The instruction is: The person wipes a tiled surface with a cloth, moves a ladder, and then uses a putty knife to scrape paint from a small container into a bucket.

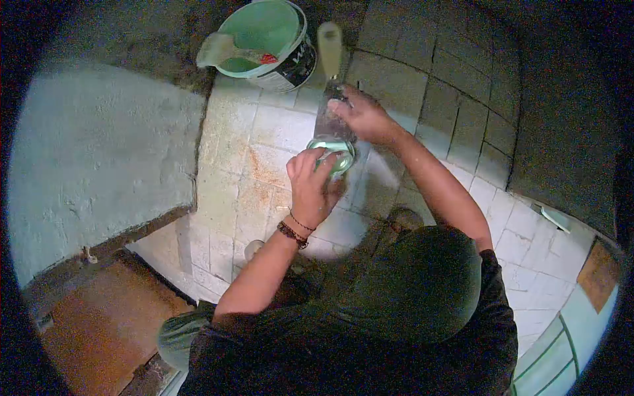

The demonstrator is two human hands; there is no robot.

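Observation:
My right hand [362, 115] is closed on a putty knife [329, 49] with a cream handle, which points away from me. The fingers grip it around the neck and upper blade. Its wide metal blade reaches down to a small, shiny, round green container [345, 163]. Curled over the near left side of that container is my left hand [310, 179], its fingers at the rim. Whether it is a can or a cup is hard to make out, and the fingers hide part of its inside.
A dark-labelled bucket [300, 63] with a pale green inside stands at the far left, a brush [228, 51] lying across it. Pale tiles [277, 125] cover the floor, with rusty stains. A light wall block [112, 145] borders the left; a brown panel [112, 317] lies below it.

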